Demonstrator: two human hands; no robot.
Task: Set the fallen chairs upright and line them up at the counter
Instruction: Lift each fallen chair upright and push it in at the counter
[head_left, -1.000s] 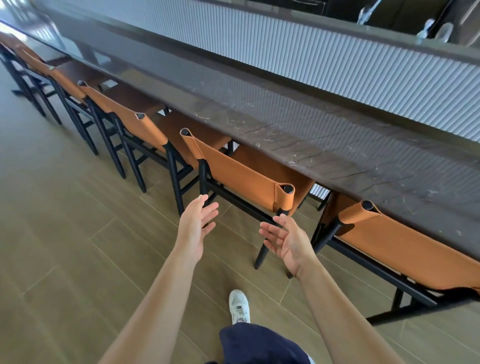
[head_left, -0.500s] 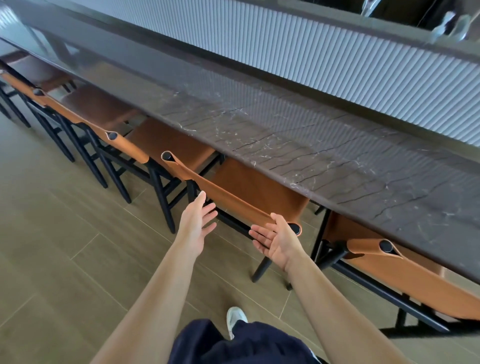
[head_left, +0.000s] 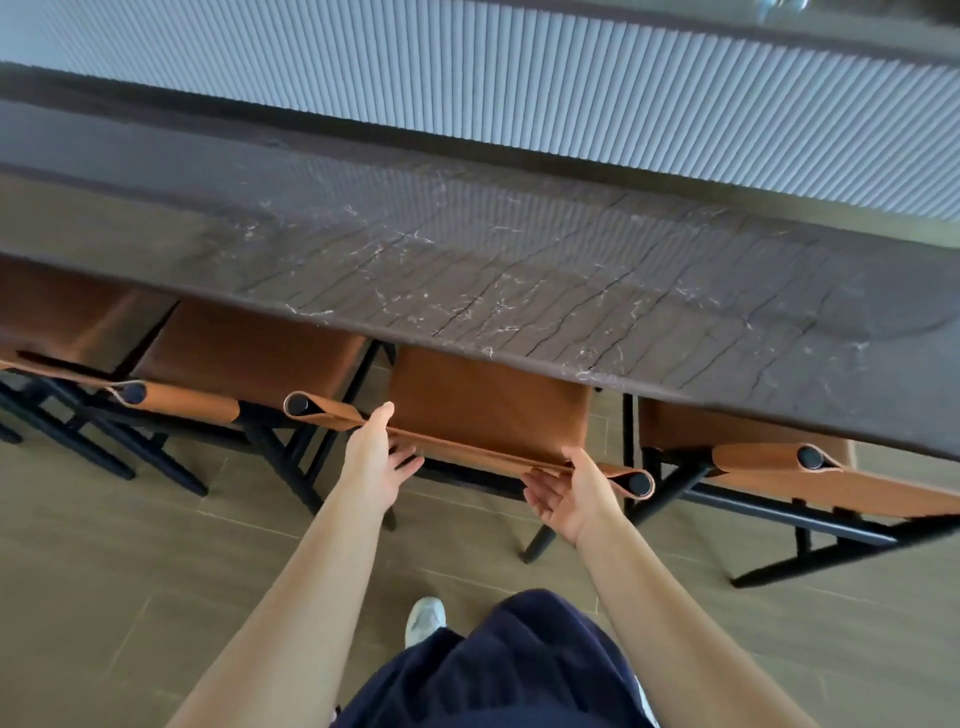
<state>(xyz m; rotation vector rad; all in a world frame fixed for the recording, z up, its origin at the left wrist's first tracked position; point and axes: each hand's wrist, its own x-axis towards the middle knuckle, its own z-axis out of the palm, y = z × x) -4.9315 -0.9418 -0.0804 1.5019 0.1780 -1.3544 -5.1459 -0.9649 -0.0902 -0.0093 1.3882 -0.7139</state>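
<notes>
Two hands at a chair (head_left: 488, 400) under the table (head_left: 519, 270)
The left hand (head_left: 376, 457) and right hand (head_left: 569, 493), fingers loosely straight, touch the tan backrest (head_left: 467, 451) of this upright chair; similar chairs (head_left: 234, 353) flank it.

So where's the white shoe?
The white shoe is low in the middle of the head view, on the floor between the left arm and the right arm, beside the dark shorts.
</notes>
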